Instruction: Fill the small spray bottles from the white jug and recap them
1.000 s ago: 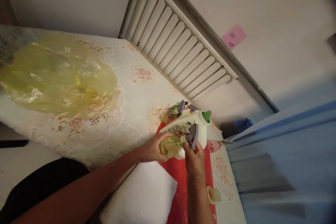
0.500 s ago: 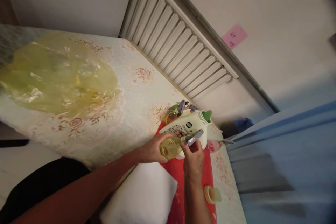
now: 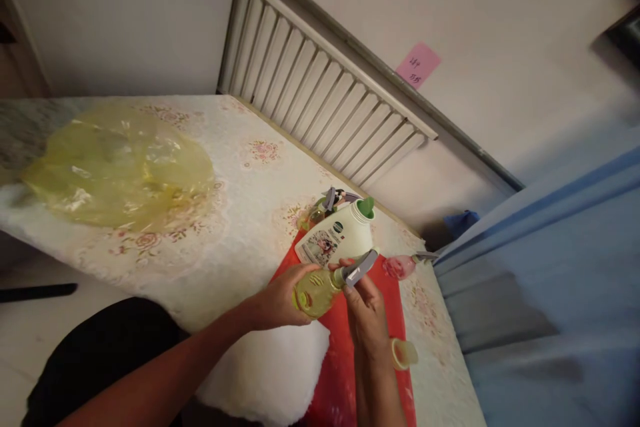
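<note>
A yellow see-through spray bottle with a grey trigger head is held tilted over the table. My left hand wraps round the bottle's body. My right hand is closed at the neck, thumb and fingers on the trigger head. Just behind stands a cream detergent jug, its mouth uncapped and a green spout showing inside. Below my hands lies a red sheet. On its right edge rests a pale yellow cap.
Another spray bottle, pink, lies to the right. More grey-headed spray bottles are behind the jug. A yellow plastic bag covers the table's left part. White fluffy material is in front. A radiator and blue curtain border the table.
The view has shifted a little. The spray bottle in my hands has moved slightly left and down, away from the jug, so more of the jug's label shows.
</note>
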Tool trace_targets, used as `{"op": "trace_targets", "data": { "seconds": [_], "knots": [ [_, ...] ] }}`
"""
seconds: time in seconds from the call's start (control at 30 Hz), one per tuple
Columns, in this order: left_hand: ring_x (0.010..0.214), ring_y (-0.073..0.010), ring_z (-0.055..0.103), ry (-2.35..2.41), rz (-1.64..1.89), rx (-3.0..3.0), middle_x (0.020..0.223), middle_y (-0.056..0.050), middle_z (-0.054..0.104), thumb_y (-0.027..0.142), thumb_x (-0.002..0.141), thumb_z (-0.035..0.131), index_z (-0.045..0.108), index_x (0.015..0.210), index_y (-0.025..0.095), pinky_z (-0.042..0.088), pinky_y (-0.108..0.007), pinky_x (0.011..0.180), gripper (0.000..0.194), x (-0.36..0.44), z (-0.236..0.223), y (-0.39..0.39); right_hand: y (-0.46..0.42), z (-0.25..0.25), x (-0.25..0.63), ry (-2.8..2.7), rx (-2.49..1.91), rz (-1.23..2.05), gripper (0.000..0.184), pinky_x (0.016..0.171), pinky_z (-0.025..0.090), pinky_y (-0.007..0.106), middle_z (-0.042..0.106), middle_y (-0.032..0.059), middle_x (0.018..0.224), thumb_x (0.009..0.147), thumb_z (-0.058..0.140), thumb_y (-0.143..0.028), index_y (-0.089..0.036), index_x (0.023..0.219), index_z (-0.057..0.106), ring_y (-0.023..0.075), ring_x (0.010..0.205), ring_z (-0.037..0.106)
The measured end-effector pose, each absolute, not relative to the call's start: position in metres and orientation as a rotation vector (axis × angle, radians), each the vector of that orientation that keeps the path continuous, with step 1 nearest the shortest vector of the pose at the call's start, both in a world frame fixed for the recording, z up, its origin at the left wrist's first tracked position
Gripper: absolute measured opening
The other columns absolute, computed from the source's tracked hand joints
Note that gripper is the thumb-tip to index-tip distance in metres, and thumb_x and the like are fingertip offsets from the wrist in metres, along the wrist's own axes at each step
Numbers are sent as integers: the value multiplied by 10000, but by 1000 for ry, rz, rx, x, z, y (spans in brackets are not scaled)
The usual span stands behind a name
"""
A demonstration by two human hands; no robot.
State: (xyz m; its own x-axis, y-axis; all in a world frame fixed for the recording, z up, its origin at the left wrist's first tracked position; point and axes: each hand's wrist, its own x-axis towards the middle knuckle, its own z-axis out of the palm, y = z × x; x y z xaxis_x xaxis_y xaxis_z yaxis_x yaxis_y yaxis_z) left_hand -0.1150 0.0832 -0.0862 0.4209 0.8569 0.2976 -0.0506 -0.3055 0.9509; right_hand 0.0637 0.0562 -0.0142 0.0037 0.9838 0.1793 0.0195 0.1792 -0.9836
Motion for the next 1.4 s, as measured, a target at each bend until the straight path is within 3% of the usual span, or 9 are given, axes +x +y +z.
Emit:
{"op": "trace_targets", "data": {
  "seconds": [0.23, 0.33, 0.5, 0.77, 0.83, 0.93, 1.0, 1.23, 1.4],
  "knots": [
    [1234, -308, 542, 717, 1030, 1580, 1372, -110, 554, 145, 610, 768, 444, 1362, 227, 465, -440, 1039, 823, -87, -57, 44, 25, 0, 72, -1122, -1135, 816, 290, 760, 527, 322, 715, 26, 828, 637, 819, -318, -199, 831, 640, 203, 809, 664],
    [1231, -303, 548, 691, 1029, 1552, 1361, -101, 565, 180, 646, 773, 443, 1360, 247, 467, -440, 1041, 789, -71, -46, 28, 8, 6, 81, -1099, -1076, 818, 297, 737, 533, 306, 725, 44, 854, 662, 797, -357, -199, 856, 638, 205, 807, 673],
    [1260, -312, 527, 607, 979, 1522, 1404, -98, 531, 194, 673, 784, 415, 1389, 267, 463, -451, 1042, 808, -50, -40, 11, -18, 12, 107, -1142, -1053, 921, 363, 877, 529, 369, 727, 103, 1102, 786, 704, -409, -196, 1079, 685, 264, 1033, 666],
    [1188, -286, 580, 576, 916, 1466, 1325, -78, 590, 227, 680, 792, 435, 1336, 264, 495, -406, 981, 747, -14, -42, -6, -32, 3, 129, -964, -1100, 829, 239, 747, 548, 306, 727, 30, 848, 658, 767, -267, -196, 848, 640, 207, 817, 685],
    [1194, -297, 582, 532, 894, 1402, 1314, -86, 599, 286, 682, 806, 423, 1336, 262, 496, -412, 977, 759, -6, -43, -7, -37, 0, 134, -981, -1119, 802, 324, 823, 544, 334, 734, 48, 958, 650, 737, -201, -201, 964, 657, 228, 919, 684],
    [1238, -316, 557, 509, 894, 1334, 1320, -101, 601, 352, 658, 834, 420, 1325, 261, 468, -433, 1020, 791, 5, -44, -5, -47, -7, 144, -1033, -1216, 771, 612, 910, 531, 373, 697, 81, 1176, 583, 730, -107, -209, 1179, 635, 272, 1078, 650],
    [1242, -311, 558, 525, 906, 1333, 1316, -99, 607, 368, 644, 844, 411, 1326, 263, 452, -436, 1046, 815, 12, -46, -2, -53, -13, 151, -1093, -1301, 761, 700, 896, 541, 375, 698, 75, 1182, 542, 747, -77, -218, 1219, 633, 284, 1072, 653],
    [1158, -271, 621, 631, 935, 1452, 1284, -94, 631, 355, 715, 765, 433, 1314, 230, 479, -401, 1032, 696, 40, -55, 0, -55, -24, 163, -1240, -1546, 666, 483, 702, 551, 305, 726, 22, 899, 595, 714, -130, -199, 1068, 642, 227, 790, 684],
    [1238, -284, 569, 647, 943, 1541, 1381, -144, 554, 339, 711, 766, 353, 1380, 211, 455, -422, 1065, 796, 60, -71, 14, -41, -26, 178, -1304, -1630, 498, 440, 714, 537, 301, 720, 33, 881, 607, 722, -197, -204, 1036, 622, 231, 790, 681]
  ]
}}
